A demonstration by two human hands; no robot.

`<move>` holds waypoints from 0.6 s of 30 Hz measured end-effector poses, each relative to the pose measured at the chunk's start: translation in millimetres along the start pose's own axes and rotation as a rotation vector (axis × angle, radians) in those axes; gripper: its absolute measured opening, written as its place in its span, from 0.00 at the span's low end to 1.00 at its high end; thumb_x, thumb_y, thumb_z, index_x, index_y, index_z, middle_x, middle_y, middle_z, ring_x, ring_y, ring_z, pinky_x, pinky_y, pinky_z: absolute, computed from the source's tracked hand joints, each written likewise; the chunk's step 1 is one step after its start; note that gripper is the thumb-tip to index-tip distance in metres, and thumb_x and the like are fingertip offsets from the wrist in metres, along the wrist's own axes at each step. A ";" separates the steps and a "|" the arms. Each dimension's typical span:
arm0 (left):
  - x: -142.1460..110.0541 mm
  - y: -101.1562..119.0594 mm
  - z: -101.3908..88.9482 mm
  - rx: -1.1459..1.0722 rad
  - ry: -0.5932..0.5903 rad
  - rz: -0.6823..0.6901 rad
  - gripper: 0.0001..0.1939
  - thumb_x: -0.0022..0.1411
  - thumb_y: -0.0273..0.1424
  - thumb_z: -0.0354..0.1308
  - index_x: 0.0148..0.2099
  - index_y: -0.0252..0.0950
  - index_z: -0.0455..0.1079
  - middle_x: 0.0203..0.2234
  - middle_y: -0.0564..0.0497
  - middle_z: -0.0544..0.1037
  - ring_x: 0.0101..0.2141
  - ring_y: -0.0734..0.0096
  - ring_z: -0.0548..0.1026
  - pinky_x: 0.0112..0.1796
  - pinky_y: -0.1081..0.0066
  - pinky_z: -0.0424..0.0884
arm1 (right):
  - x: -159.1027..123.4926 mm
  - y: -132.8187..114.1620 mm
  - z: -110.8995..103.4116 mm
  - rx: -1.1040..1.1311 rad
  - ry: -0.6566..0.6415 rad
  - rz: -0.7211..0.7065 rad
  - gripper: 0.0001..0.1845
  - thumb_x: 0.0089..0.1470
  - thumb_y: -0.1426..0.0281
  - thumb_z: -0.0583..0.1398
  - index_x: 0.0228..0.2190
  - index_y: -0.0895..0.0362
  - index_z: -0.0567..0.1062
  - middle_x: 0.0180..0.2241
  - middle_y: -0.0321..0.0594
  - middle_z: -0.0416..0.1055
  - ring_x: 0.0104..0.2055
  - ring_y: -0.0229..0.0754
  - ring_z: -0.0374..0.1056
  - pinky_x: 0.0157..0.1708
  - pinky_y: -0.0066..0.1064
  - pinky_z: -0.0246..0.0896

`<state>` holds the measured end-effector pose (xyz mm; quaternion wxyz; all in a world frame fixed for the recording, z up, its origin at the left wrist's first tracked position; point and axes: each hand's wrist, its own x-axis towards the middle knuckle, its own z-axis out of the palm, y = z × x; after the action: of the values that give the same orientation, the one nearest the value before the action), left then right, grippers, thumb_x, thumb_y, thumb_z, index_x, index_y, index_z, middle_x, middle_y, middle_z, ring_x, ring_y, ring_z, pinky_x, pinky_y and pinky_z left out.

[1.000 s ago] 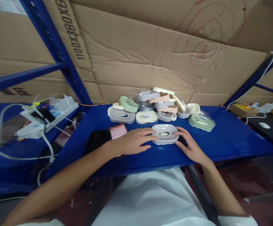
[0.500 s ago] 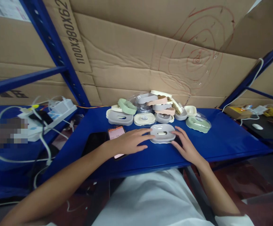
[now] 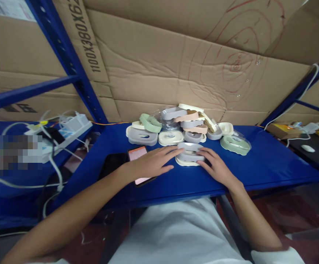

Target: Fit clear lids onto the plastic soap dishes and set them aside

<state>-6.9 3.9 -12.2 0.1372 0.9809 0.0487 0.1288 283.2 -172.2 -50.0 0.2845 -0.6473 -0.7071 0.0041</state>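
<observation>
Cardboard sheets [image 3: 154,69] line the whole back wall, one scribbled over with red rings, and blue steel shelving [image 3: 258,161] runs across in front of them. So both hands are on one soap dish [image 3: 189,154] near the front middle of the shelf. It looks like a grey upper part tipped up off a cream tray underneath, though the fingers cover enough that I can't say whether the two parts are touching or already apart. The left hand [image 3: 151,163] lies flat with fingers stretched to the dish's left end, the right hand [image 3: 217,168] cups the right end, and the dish sits pinched lightly between them rather than gripped in a fist.

Just behind it is a heap of more soap dishes [image 3: 188,123] in grey, cream, green and peach, some in clear plastic bags, stacked so loosely I can't count them. A phone [image 3: 138,157] with a pink screen lies under the left wrist, half covered, so the screen is unreadable. Beside it is something dark and flat that I can't identify.

Off to the left a white power strip [image 3: 68,128] sits in tangled cables, and part of that side is pixelated out. Far right there's a white mouse [image 3: 308,148], cut off near the edge.
</observation>
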 end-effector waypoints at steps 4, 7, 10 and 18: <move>-1.2 -3.5 3.2 0.049 0.002 0.046 0.30 0.74 0.33 0.60 0.74 0.49 0.62 0.72 0.40 0.63 0.68 0.48 0.68 0.65 0.50 0.68 | -8.1 -4.5 5.1 -0.002 -0.008 -0.031 0.23 0.71 0.56 0.59 0.63 0.46 0.73 0.67 0.46 0.66 0.70 0.53 0.64 0.69 0.52 0.62; -0.8 -4.2 5.0 0.056 0.033 0.085 0.26 0.72 0.33 0.63 0.69 0.45 0.68 0.72 0.39 0.64 0.69 0.46 0.67 0.66 0.48 0.67 | -10.8 -7.2 6.2 -0.041 -0.007 -0.083 0.23 0.70 0.56 0.60 0.63 0.46 0.73 0.67 0.47 0.67 0.70 0.54 0.64 0.68 0.53 0.64; 1.4 -1.3 4.7 0.040 0.044 0.108 0.22 0.70 0.31 0.65 0.64 0.43 0.71 0.69 0.40 0.68 0.67 0.48 0.69 0.65 0.49 0.67 | -11.7 -11.0 6.3 -0.088 0.001 -0.129 0.23 0.70 0.58 0.60 0.63 0.45 0.73 0.67 0.47 0.68 0.70 0.56 0.64 0.67 0.56 0.65; 3.1 1.1 5.5 0.017 0.057 0.163 0.16 0.64 0.25 0.66 0.53 0.40 0.75 0.54 0.45 0.80 0.56 0.55 0.77 0.58 0.59 0.71 | -15.7 -27.1 12.8 -0.121 -0.006 -0.178 0.24 0.70 0.60 0.61 0.65 0.45 0.72 0.66 0.47 0.69 0.70 0.56 0.64 0.67 0.56 0.65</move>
<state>-2.4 1.8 -16.2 0.1163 0.9788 -0.0263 0.1668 253.3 -186.4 -56.9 0.2419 -0.5979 -0.7617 -0.0618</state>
